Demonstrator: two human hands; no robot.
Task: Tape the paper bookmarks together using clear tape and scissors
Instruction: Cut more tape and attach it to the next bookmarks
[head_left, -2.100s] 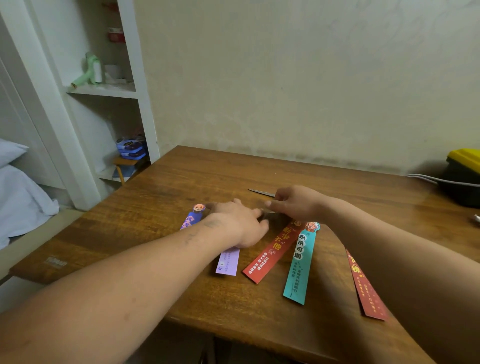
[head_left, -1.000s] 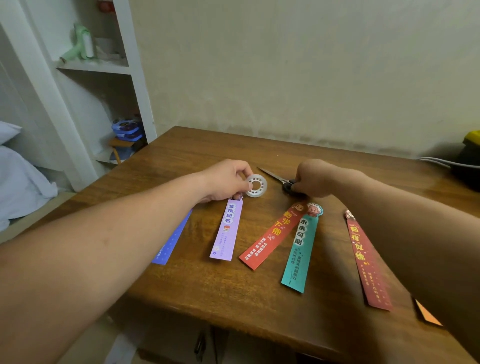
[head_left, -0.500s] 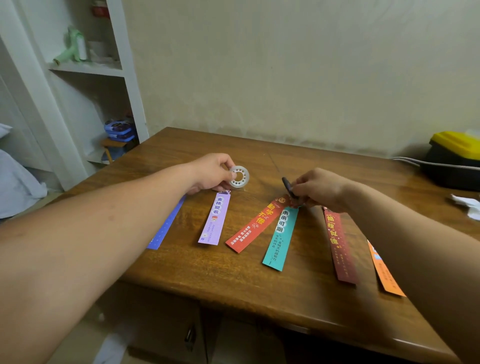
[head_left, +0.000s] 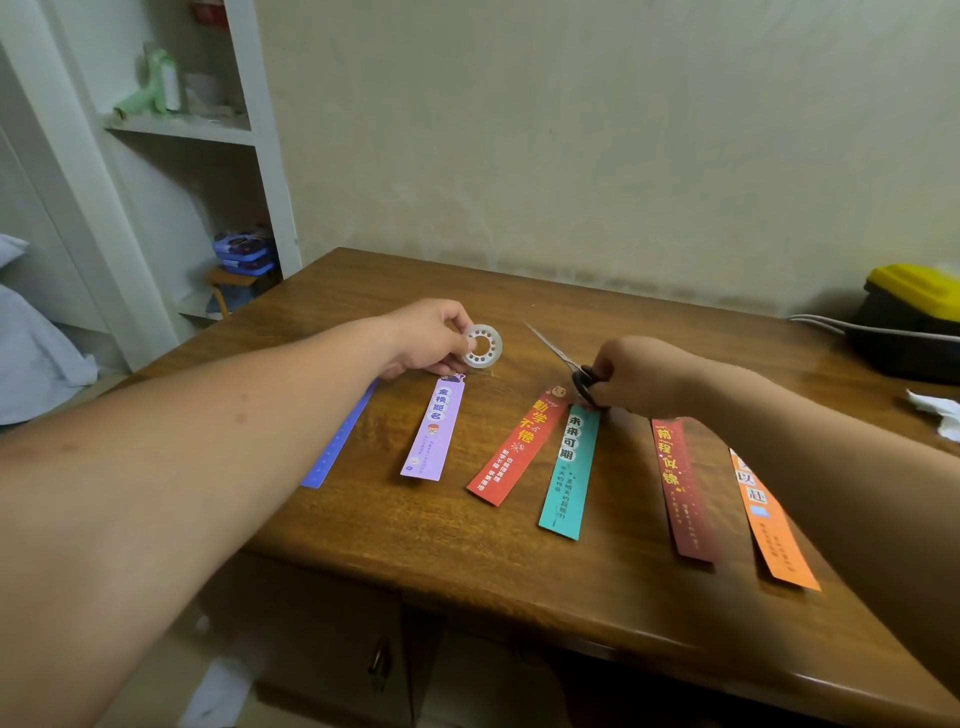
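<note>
Legible print: purple bookmark (head_left: 434, 426) 金榜题名, teal bookmark (head_left: 569, 470) 未来可期, dark red bookmark (head_left: 680, 491) 前程似锦. All lie flat in a row on the counter (head_left: 395, 540) with a blue bookmark (head_left: 340, 441), red bookmark (head_left: 519, 447) and orange bookmark (head_left: 771, 527). My left grip (head_left: 426, 338) pinches the clear tape roll (head_left: 494, 347) just above the purple one. My right grip (head_left: 639, 371) curls round the black handles of the scissors (head_left: 555, 350). Yellow-lidded box (head_left: 917, 291): closed, contents unseen.

Teal bookmark (head_left: 569, 470), purple bookmark (head_left: 434, 428)
</note>
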